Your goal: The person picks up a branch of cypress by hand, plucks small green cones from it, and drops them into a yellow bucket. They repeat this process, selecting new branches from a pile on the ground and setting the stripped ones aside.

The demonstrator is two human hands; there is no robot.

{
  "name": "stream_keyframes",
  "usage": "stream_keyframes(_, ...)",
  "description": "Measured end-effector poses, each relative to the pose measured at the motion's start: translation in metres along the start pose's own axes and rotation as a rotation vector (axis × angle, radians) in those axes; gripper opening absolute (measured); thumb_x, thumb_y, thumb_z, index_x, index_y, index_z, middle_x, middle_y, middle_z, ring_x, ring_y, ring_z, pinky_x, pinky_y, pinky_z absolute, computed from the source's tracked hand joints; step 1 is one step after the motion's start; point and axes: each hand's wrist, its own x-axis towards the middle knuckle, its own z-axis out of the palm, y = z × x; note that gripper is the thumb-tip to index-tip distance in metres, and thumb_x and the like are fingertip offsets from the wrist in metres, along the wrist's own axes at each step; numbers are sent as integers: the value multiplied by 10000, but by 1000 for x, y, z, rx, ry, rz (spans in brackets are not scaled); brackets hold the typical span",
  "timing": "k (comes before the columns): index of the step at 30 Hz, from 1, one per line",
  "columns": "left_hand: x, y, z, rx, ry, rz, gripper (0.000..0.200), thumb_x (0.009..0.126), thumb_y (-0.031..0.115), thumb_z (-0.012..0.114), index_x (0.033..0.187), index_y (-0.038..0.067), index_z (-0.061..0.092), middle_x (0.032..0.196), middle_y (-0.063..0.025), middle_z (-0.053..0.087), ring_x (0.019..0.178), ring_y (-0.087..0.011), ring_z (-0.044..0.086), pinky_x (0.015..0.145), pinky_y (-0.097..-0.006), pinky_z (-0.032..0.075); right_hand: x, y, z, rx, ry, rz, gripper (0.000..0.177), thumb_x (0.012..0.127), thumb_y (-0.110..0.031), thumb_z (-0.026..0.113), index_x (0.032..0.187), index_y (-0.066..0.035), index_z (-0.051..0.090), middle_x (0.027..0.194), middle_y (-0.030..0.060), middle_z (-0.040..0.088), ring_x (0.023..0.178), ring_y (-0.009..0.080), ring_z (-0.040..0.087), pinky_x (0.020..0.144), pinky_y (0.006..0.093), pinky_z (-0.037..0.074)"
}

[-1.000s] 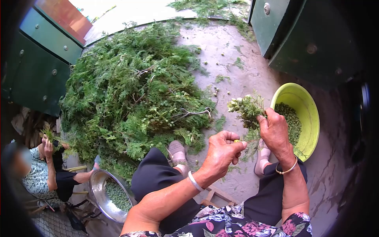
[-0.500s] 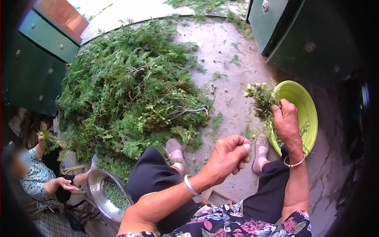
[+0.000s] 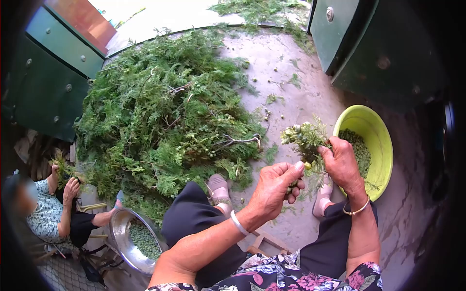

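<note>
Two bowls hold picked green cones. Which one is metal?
The metal bowl at lower left, beside the other person; the yellow-green bowl sits near the right hand holding a sprig.

A grey concrete floor point(image 3: 310, 97) lies in daylight between a left green metal door point(image 3: 43, 87) and a right one point(image 3: 374, 48).

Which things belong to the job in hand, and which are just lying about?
In use: sprig in right hand; green cones pinched in left hand; yellow basin of cones; branch pile.
Lying about: loose scraps on floor; green door; co-worker's steel bowl.
</note>
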Motion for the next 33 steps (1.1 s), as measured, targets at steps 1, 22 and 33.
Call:
stream_keyframes(1, 1, 1, 2, -16, 18, -8, 242, 913, 263, 621, 856, 31, 581, 701, -53, 608, 526, -92, 537, 428, -212, 405, 0, 1, 0, -29, 17, -25, 157, 815, -96, 612, 791, 51, 562, 697, 263, 579, 692, 438, 596, 588, 469, 443)
stream_keyframes(22, 2, 19, 20, 28, -42, 44, 318, 952, 287, 536, 970, -28, 578, 796, -122, 621, 602, -164, 556, 498, -267, 436, 4, 8, -8, 39, 250, 87, 190, 831, -164, 623, 823, 18, 568, 687, 231, 613, 695, 419, 622, 621, 479, 492)
stream_keyframes(33, 5, 8, 32, 300, -61, 87, 173, 845, 133, 671, 790, -16, 601, 641, -64, 593, 513, -101, 511, 442, -234, 394, 2, 20, -17, 163, 285, 60, 169, 835, -131, 610, 809, 31, 570, 681, 239, 598, 680, 414, 615, 597, 448, 476)
